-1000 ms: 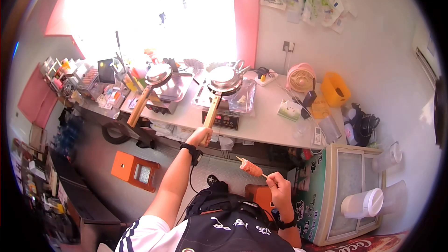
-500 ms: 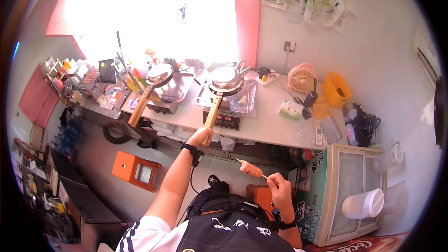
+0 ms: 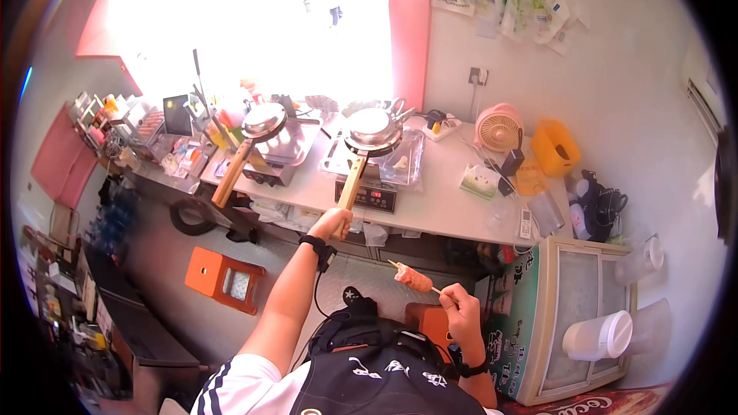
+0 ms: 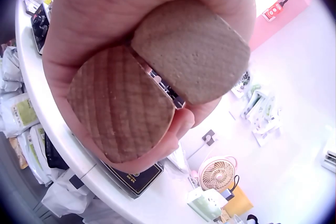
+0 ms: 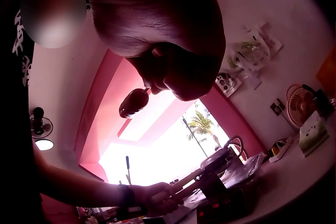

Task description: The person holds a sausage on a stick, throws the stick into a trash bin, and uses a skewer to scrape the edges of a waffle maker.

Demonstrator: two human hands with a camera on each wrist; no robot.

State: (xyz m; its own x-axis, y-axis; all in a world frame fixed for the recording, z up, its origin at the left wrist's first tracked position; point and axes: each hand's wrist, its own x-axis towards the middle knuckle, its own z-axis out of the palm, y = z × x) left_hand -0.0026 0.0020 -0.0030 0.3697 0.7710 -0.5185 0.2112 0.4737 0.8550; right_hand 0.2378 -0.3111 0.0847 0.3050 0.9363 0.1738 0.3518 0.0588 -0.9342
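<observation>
My left hand (image 3: 330,224) grips the wooden handle (image 3: 351,184) of a round, lidded metal pan (image 3: 370,124). The left wrist view shows this handle as two halves (image 4: 123,106), side by side with a narrow gap, fingers wrapped round both. Beneath the pan is a cooktop (image 3: 377,198) with a lit red display. Over by my body, my right hand (image 3: 461,311) pinches a thin stick carrying a reddish sausage (image 3: 415,278), held in the air short of the counter. From the right wrist, the sausage (image 5: 134,103) appears dark against the window.
A second round pan (image 3: 264,121) with a wooden handle sits on another cooktop to the left. On the counter's right stand a pink fan (image 3: 498,127) and a yellow bin (image 3: 555,147). An orange stool (image 3: 223,279) is on the floor; a glass-topped freezer (image 3: 573,315) stands at right.
Both hands keep their holds and stay almost still. A dark shape beyond the bright window has shifted to the right.
</observation>
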